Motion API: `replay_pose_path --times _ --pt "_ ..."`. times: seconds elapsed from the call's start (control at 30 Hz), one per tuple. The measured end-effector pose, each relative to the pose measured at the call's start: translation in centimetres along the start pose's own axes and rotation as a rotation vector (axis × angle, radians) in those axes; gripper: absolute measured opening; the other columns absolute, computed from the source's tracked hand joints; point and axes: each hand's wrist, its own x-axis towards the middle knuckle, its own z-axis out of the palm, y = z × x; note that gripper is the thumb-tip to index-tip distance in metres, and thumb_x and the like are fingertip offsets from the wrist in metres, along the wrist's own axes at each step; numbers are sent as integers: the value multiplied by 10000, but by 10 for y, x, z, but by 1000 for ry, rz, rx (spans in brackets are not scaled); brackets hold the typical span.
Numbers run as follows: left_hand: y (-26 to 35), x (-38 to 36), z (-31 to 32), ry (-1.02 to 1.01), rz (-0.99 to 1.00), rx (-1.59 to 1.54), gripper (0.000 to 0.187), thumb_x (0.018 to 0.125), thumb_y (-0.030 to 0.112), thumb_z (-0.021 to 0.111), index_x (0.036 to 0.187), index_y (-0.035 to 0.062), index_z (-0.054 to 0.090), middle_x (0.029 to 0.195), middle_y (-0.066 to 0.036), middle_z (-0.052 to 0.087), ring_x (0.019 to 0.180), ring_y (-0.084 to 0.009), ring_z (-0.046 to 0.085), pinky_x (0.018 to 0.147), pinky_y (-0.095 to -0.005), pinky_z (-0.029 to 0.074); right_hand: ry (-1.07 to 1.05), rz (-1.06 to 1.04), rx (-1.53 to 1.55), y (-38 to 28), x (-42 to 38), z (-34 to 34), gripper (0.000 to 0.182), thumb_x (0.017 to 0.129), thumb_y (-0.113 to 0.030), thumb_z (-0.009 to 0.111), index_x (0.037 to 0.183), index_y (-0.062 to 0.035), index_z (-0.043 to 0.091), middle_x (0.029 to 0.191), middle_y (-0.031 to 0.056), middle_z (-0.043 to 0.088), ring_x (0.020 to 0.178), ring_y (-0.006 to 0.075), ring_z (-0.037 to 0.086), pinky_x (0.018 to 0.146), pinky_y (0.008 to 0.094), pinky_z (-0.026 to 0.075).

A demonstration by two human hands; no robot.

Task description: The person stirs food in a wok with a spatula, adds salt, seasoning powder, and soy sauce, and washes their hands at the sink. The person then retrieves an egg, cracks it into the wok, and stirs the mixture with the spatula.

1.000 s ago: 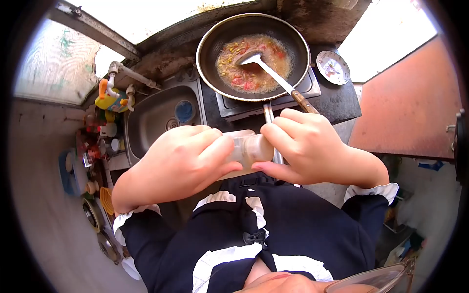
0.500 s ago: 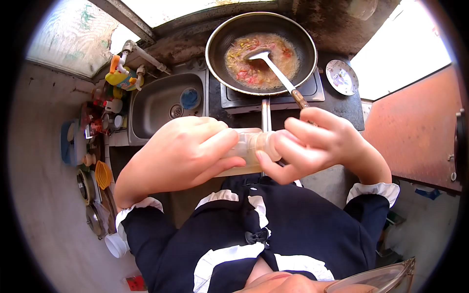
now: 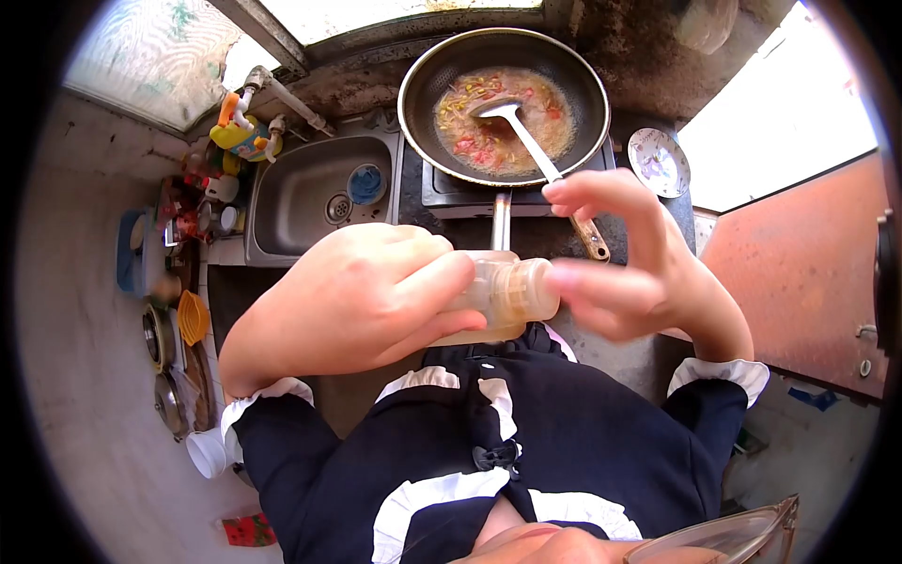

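Observation:
My left hand is closed around a translucent plastic bottle, held on its side in front of my waist. The bottle's pale cap points to the right. Beside the cap is my right hand, fingers spread and partly blurred, holding nothing. Whether a fingertip still touches the cap is hard to make out. Beyond the hands, a wok contains reddish-yellow food in liquid. A metal ladle rests in it, its brown handle end reaching toward my right hand.
The wok sits on a stove. To its left is a metal sink with a bowl inside. A patterned plate lies right of the stove. Bottles and jars crowd the left side, near a yellow detergent bottle. A reddish-brown panel stands at right.
My right hand has let go of the bottle's cap and moved slightly right, its fingers opening. My left hand keeps its hold on the bottle. The view has shifted a little.

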Motion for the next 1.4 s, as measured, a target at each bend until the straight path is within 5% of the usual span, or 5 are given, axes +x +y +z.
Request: replay_pose_path --times 0.13,0.3,0.67,1.03,1.4 --pt "3 4 3 20 -13 12 290 741 244 720 818 29 543 731 -105 546 644 -284 559 577 -359 454 -198 243 103 -17 18 -18 445 674 -236 738 994 23 567 804 127 550 660 242 536 535 304 434" --pt "5 7 4 39 -10 12 289 732 236 724 819 27 544 730 -102 545 636 -284 553 571 -361 448 -356 274 -55 -24 18 -16 368 685 -328 728 801 -28 548 731 65 551 661 208 542 546 304 469" --pt "8 -11 -5 208 200 48 374 728 280 725 789 -40 542 638 -81 464 494 -221 468 433 -341 371 -4 -214 -315 -32 9 -34 332 748 -161 663 1050 -205 533 988 86 587 847 205 534 681 321 494" --pt "7 -57 -28 296 250 15 406 777 363 687 723 -7 529 561 1 371 440 -128 379 384 -264 223 423 1220 -36 28 -180 -38 412 754 28 638 1154 1 541 1131 81 531 1018 150 525 846 285 462" --pt "-38 -73 -39 271 232 46 457 793 400 666 761 -39 544 547 -44 404 434 -189 385 406 -316 276 305 1496 -383 68 -336 106 371 680 -77 739 990 -9 544 1025 115 531 926 237 582 789 332 503"
